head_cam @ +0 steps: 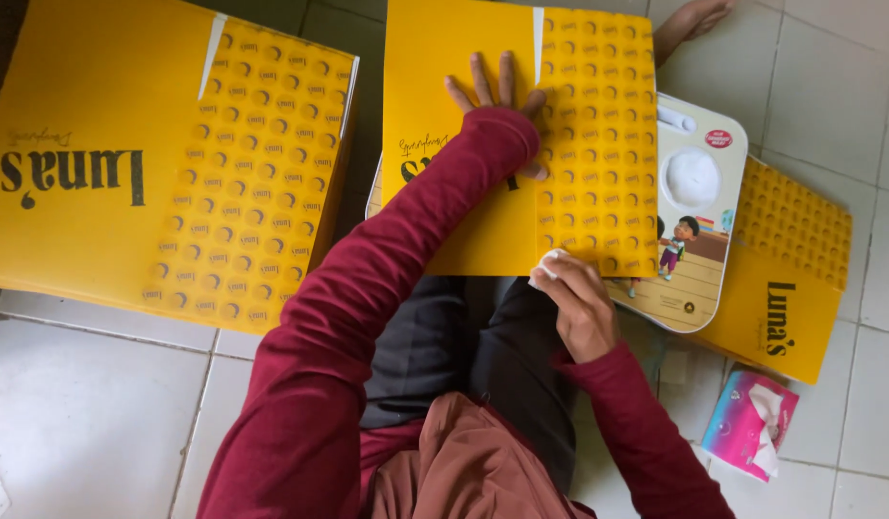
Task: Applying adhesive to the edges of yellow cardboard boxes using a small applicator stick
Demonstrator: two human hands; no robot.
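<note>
Layout, head view. Centre: flat box (483, 192) lies across person's lap, over a stack. L hand (497, 101) rests spread on its top face; R hand (584, 303) at its near-right corner, fingers (560, 274) pinching a tissue (545, 264) against the edge. Under and to the right: printed board (690, 221), partly covered by the box. Further right, beneath the board: second box (781, 288) on the floor (79, 413). Far left: large box (166, 159), apart from centre box. Near right, on floor: tissue pack (750, 423). Behind, top right: a bare foot (690, 24).
</note>
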